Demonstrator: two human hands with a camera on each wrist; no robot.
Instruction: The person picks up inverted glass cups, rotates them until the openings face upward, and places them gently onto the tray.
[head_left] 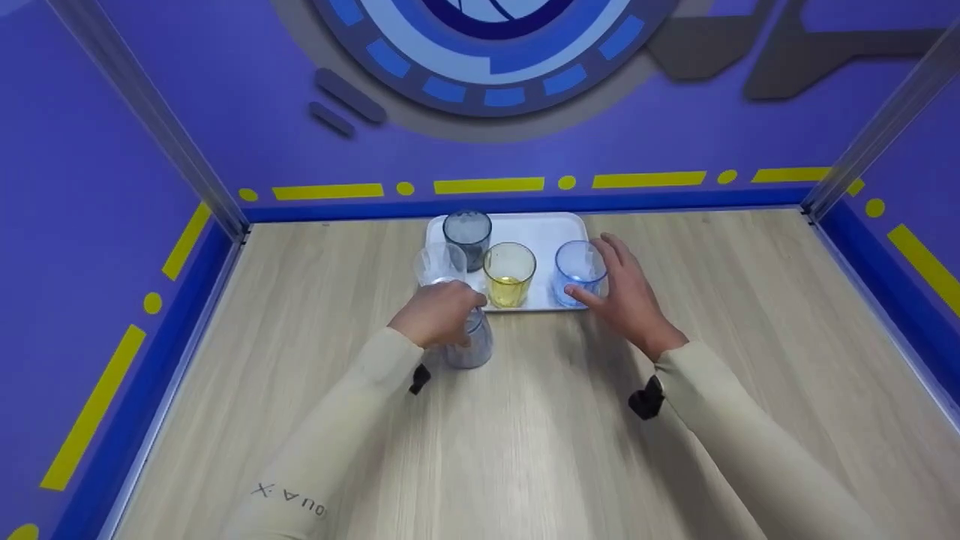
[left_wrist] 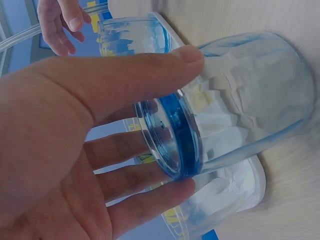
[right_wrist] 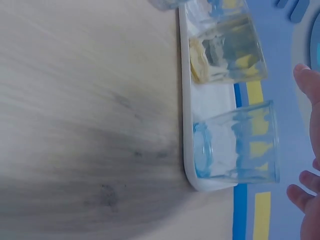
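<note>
My left hand (head_left: 442, 311) grips a clear drinking glass (head_left: 469, 345) that stands upside down on the table, just in front of the tray. In the left wrist view, the thumb lies along one side of this glass (left_wrist: 255, 100) and the fingertips are round its base end. My right hand (head_left: 626, 296) hovers by a light blue glass (head_left: 579, 274), its thumb and fingers spread; in the right wrist view they are apart from that glass (right_wrist: 235, 145). A yellow glass (head_left: 510, 274), a grey glass (head_left: 467, 240) and another clear glass (head_left: 440, 262) stand at the tray's middle and left.
The white tray (head_left: 540, 225) lies near the back of the wooden table (head_left: 525, 435). Purple panels (head_left: 637, 135) with yellow marks rise behind and at both sides. Metal posts (head_left: 172, 150) stand at the back corners.
</note>
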